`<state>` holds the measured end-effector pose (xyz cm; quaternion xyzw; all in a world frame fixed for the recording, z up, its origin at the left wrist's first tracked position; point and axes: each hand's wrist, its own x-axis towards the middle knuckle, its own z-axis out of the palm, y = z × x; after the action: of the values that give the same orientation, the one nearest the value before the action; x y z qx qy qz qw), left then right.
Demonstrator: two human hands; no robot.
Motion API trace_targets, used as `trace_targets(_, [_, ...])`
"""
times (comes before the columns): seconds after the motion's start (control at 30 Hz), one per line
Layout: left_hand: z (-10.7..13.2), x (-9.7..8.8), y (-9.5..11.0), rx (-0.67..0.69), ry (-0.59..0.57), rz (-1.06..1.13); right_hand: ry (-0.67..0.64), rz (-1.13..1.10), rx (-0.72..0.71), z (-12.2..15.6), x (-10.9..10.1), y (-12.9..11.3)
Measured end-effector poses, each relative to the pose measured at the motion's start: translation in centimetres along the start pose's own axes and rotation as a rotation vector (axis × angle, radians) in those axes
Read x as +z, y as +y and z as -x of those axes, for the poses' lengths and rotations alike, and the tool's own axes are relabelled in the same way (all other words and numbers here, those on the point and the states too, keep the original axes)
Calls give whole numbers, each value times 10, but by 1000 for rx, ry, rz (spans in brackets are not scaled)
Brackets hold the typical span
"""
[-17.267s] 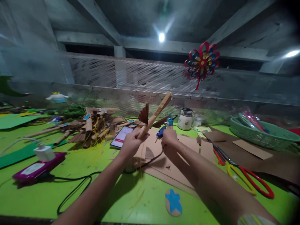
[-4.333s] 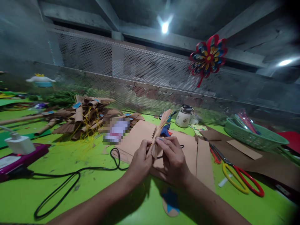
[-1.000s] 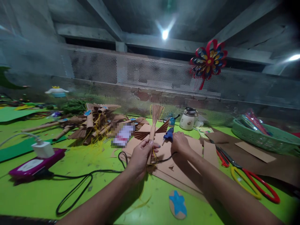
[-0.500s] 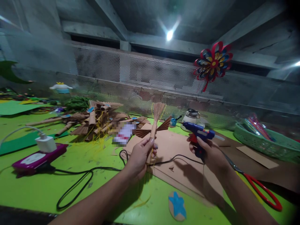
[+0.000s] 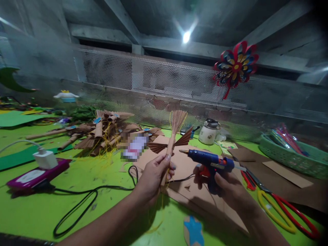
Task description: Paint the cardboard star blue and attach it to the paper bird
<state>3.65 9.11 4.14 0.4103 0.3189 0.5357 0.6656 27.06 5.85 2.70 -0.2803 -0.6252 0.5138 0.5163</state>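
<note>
left hand [image 5: 153, 173] grips paper figure [image 5: 170, 146], pleated wings [image 5: 185, 138] attached; right hand [image 5: 228, 185] holds hot-glue gun [image 5: 207, 158]; star disc [image 5: 194, 230] lies loose toward six o'clock.

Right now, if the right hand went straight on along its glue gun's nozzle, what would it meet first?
Likely the brown paper figure in the left hand, at its rolled body: the glue gun in the right hand points its nozzle there, though depth is unclear.

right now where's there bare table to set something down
Bare table shows front left, between the power strip, cord and near edge, and farther back between cord and tube pile. Crowded: the right, with scissors and basket, and the middle, with paper sheets below the glue gun.
</note>
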Motion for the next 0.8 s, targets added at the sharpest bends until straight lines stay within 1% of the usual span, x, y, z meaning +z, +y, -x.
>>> trace_targets(0.13, [2,3,0,31,1,-51,-18,30,2,2,3,4])
trace_targets(0.3, [1,3,-5,81,75,-120,33,64,-1,4,3,6])
trace_targets(0.47, [1,3,-6,123,131,-159,61,200,-6,8,-1,7])
trace_targets(0.63, [3,5,-3,145,139,-178,78,294,20,8,0,8])
trace_targets(0.8, [5,5,0,141,131,-175,84,338,3,7,1,8])
